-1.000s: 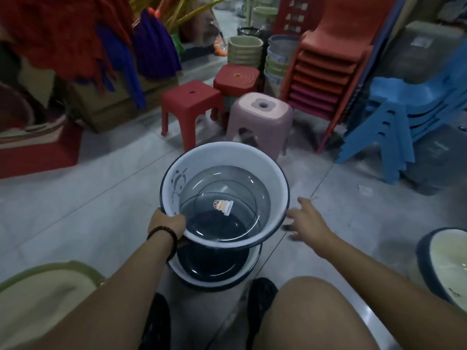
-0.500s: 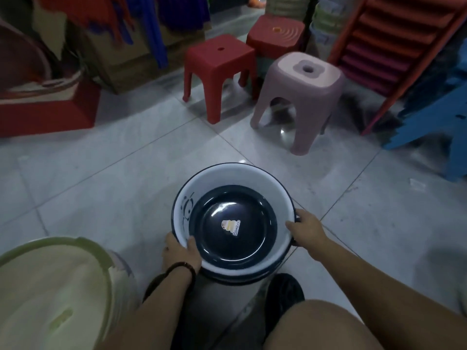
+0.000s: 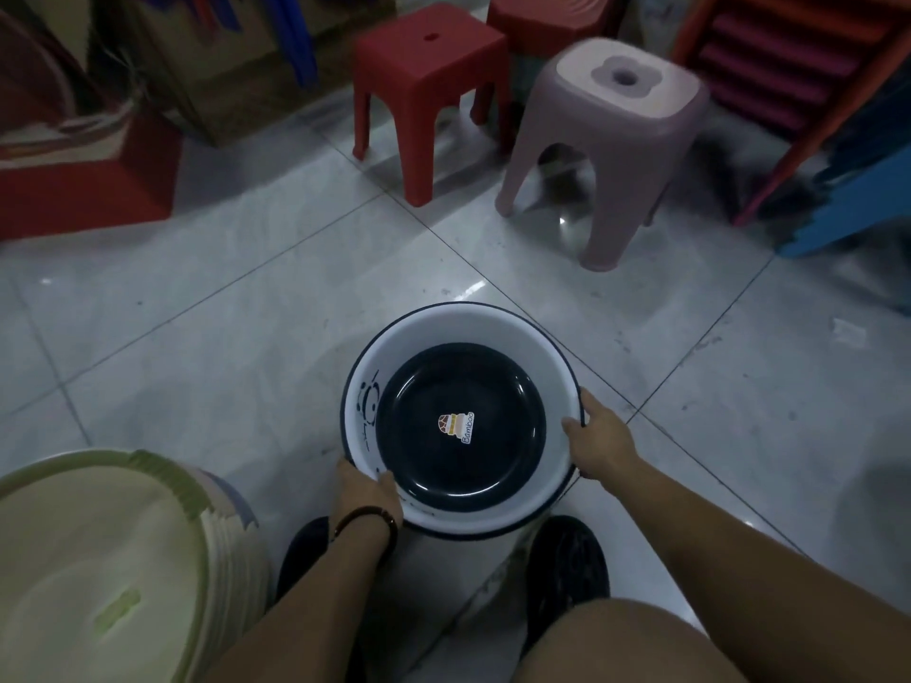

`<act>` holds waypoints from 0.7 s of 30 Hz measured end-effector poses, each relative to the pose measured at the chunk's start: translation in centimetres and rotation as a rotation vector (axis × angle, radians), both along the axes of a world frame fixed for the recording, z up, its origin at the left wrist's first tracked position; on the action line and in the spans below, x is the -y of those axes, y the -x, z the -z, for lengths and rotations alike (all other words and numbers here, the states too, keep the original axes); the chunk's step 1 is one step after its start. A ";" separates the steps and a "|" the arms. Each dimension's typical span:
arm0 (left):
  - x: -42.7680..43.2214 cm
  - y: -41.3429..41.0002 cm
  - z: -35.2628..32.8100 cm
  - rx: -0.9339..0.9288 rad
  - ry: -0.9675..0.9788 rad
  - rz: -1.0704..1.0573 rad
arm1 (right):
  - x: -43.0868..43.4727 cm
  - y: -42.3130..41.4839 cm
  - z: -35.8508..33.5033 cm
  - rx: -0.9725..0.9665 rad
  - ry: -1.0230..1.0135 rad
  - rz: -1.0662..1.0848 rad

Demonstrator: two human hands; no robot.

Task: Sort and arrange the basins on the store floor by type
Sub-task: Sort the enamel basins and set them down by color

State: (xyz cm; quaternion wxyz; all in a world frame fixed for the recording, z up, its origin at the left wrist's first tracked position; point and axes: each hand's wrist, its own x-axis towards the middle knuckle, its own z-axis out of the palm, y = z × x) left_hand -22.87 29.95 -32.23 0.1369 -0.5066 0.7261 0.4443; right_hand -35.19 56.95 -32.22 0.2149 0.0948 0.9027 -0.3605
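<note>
Between your feet on the floor sits the white basin [image 3: 552,382], dark basin [image 3: 461,426] nested inside; your left hand [image 3: 367,495] and right hand [image 3: 599,438] grip its rim; cream basins [image 3: 98,559] stack near left.

The stack of pale green round plastic basins [image 3: 98,559] is cut off by the left and bottom edges; the second red plastic stool [image 3: 547,17], the stacked orange-red plastic chairs [image 3: 788,56] and the blurred blue plastic chair [image 3: 858,214] are cut off at the top or right edge. The underside of the white round plastic basin with a dark blue rim [image 3: 458,327] is hidden, and the fingers of the left hand [image 3: 367,495] and right hand [image 3: 599,441] are largely concealed beneath its rim.
</note>
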 end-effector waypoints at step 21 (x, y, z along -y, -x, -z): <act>-25.3 -0.9 -31.1 -0.024 0.224 1.733 | -27.6 -34.5 -5.0 0.250 -0.336 0.363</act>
